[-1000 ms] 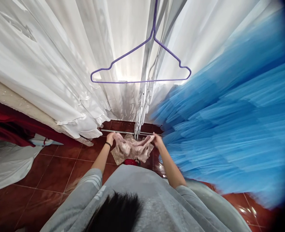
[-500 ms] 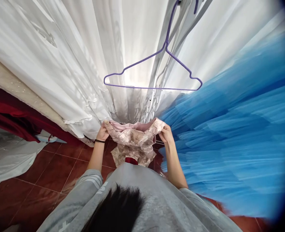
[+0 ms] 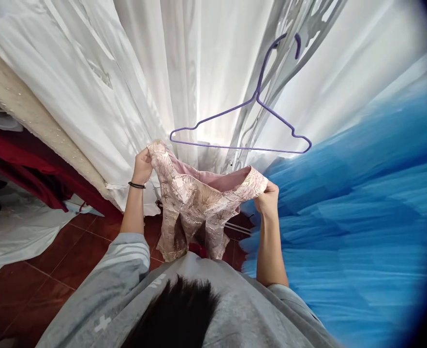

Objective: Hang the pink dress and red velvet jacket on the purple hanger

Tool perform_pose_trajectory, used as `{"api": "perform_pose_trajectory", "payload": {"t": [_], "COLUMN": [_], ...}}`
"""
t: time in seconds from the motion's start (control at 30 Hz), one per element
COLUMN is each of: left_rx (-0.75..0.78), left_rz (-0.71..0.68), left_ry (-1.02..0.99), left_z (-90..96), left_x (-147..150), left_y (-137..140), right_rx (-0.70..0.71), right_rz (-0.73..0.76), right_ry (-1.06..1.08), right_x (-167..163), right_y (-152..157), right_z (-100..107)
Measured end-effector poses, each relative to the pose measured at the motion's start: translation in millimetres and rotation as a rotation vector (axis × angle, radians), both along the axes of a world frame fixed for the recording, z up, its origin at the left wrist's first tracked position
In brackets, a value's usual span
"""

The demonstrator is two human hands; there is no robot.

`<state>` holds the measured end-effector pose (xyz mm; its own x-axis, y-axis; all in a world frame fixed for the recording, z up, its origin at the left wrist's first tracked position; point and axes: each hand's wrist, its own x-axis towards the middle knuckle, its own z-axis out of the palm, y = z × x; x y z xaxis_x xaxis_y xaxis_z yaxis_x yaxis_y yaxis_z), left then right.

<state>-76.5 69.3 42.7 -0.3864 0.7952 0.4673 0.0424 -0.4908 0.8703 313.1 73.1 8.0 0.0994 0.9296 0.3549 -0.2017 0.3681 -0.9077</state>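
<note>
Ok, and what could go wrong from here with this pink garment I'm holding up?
The pink garment is held only by its upper edge, at two ends, so it might slip from your left hand or right hand toward the tiled floor. The blue ruffled fabric appears close to your right arm and could catch. Lifting higher might bump the purple hanger.

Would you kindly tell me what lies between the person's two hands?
In the head view, a pink patterned garment hangs between the left hand and the right hand, each holding its upper edge.
</note>
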Motion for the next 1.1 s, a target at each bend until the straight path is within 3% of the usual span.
{"api": "perform_pose_trajectory", "payload": {"t": [0.17, 0.33, 0.47, 0.63, 0.77, 0.93, 1.1], "left_rx": [0.085, 0.043, -0.003, 0.032, 0.019, 0.022, 0.040], "left_rz": [-0.074, -0.221, -0.171, 0.103, 0.182, 0.181, 0.192], "left_ry": [-0.005, 0.240, 0.286, 0.235, 0.243, 0.262, 0.318], "left_z": [41.4, 77.3, 77.8, 72.6, 75.6, 75.6, 80.4], "left_x": [5.3, 36.4, 70.7, 86.4, 89.2, 91.9, 85.5], "left_y": [31.8, 44.9, 46.4, 44.3, 42.1, 38.5, 34.5], "right_rx": [0.017, 0.054, 0.056, 0.016, 0.004, 0.045, 0.168], "right_rz": [0.013, -0.162, -0.339, -0.383, -0.383, -0.302, -0.306], "right_ry": [0.024, 0.072, -0.054, -0.065, 0.057, 0.178, 0.088], "right_x": [4.2, 28.7, 53.7, 87.2, 110.5, 120.5, 130.3], "right_y": [3.6, 5.0, -4.4, -7.4, 10.0, 40.1, 74.5], "right_z": [9.9, 7.4, 0.7, -7.3, -6.7, 14.5, 57.1]}}
